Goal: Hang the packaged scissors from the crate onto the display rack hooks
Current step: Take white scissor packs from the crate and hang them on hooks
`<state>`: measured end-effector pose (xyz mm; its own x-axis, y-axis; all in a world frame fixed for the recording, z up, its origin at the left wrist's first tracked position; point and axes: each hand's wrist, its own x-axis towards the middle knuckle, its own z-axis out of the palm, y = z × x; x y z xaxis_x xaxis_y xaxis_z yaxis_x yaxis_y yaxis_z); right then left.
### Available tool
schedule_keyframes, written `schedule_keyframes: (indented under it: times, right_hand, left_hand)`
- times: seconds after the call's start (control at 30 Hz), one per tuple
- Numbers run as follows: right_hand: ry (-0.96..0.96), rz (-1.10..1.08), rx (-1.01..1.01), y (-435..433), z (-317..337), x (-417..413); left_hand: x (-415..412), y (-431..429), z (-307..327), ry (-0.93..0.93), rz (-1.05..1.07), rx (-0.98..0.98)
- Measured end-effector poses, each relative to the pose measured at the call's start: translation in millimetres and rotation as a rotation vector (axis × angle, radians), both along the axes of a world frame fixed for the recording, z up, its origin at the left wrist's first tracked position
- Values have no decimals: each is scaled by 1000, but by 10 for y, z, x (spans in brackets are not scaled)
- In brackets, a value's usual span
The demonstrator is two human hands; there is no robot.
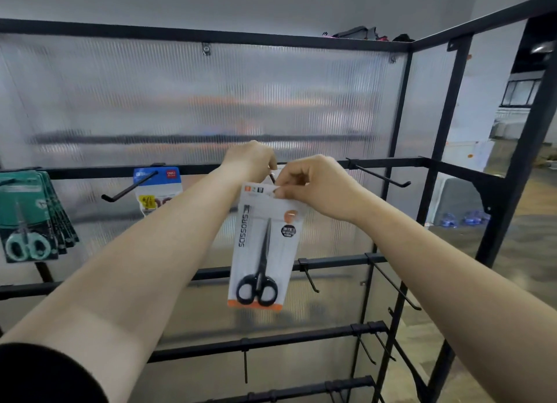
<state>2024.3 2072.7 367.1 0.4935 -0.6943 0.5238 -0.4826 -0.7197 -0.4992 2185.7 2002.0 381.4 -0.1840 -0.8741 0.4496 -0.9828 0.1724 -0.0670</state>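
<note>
A white card pack of black-handled scissors with an orange bottom edge hangs in front of the display rack. My right hand pinches the pack's top right corner. My left hand is closed at the pack's top, around the tip of a black hook on the upper crossbar. Whether the pack's hole sits on the hook is hidden by my fingers. The crate is out of view.
Several teal scissor packs hang at the far left. A blue-topped pack hangs behind a bare hook. More bare hooks stick out at the right and on the lower bars. A ribbed translucent panel backs the rack.
</note>
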Motion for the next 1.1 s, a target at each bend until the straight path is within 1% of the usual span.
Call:
schedule_keyframes:
  times: [0.07, 0.17, 0.33, 0.4, 0.5, 0.6, 0.67, 0.8, 0.9, 1.0, 1.1]
  right_hand:
    - [-53, -17, -19, -25, 17, 11]
    - [-63, -61, -35, -100, -14, 18]
    - [-98, -61, -17, -232, -120, 31]
    - [-38, -109, -125, -332, -195, 63]
    - [-24, -172, -240, -513, -304, 115]
    - [8, -243, -454, -693, -404, 193]
    - [17, -254, -521, -819, -468, 250]
    - [-28, -254, -524, -1058, -582, 366]
    - [-71, -333, -496, -1198, -681, 458]
    - [-124, -442, -449, -1267, -768, 567]
    - [-199, -616, -381, -1296, -804, 652]
  left_hand:
    - [10, -29, 2, 5, 23, 16]
    - [54, -116, -36, 16, 24, 18]
    - [103, -260, -125, 24, -6, -38]
    - [116, -301, -138, 22, -17, -54]
    - [149, -363, -152, 20, -43, -76]
    - [235, -376, -192, 19, -75, -142]
    - [325, -380, -245, 20, -93, -209]
    - [474, -388, -385, 109, -88, -284]
    - [514, -352, -520, 149, -81, -339]
    - [562, -279, -656, 108, -84, -302]
    - [664, -171, -812, 41, -55, -263]
